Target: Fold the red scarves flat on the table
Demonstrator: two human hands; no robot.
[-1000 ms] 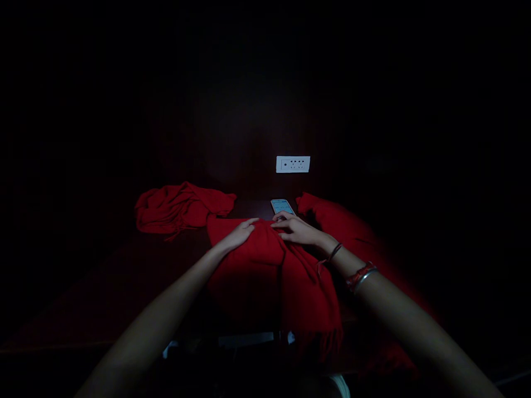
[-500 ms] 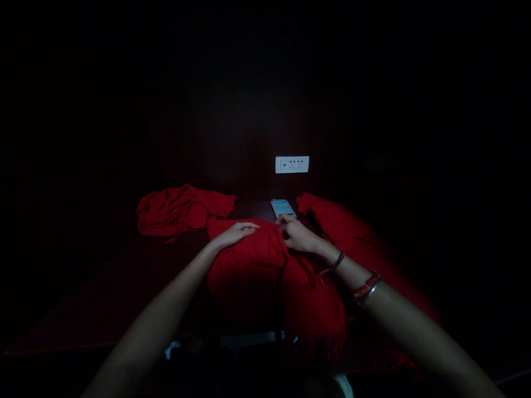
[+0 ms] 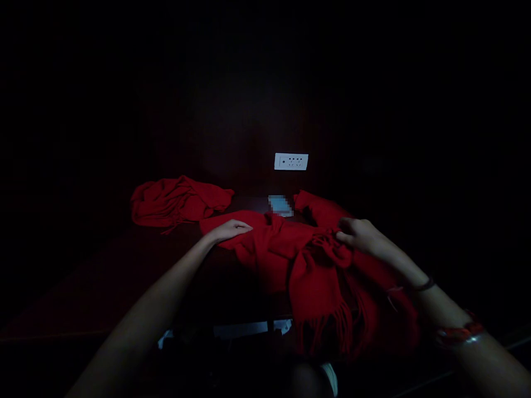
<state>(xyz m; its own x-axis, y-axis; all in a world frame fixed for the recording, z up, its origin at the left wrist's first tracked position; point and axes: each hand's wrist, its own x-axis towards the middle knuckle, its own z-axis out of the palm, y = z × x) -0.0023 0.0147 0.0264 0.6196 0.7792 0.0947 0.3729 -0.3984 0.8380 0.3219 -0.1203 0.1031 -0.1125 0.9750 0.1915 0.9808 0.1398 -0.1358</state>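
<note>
A red fringed scarf (image 3: 269,251) lies in loose folds across the table's middle, its tasselled end hanging over the near edge. On its left part rests my left hand (image 3: 229,230), open, fingers stretched out over the cloth. My right hand (image 3: 363,235) is closed in a pinch at the scarf's right side, around some fringe; the exact grip is partly hidden by the fingers. Another red cloth (image 3: 319,207) stretches along the right, behind and beneath my right hand. A crumpled red scarf (image 3: 178,202) with fringe sits at the back left.
A phone (image 3: 281,205), its screen lit and blurred, lies at the back of the dark table (image 3: 124,276). A white socket plate (image 3: 291,161) is on the dark wall behind. Pale objects (image 3: 240,330) show below the table's near edge. The surroundings are very dark.
My right hand has moved to the right, drawing the scarf's fringed end along and spreading the cloth sideways. My left hand stays on the scarf, nearly in place.
</note>
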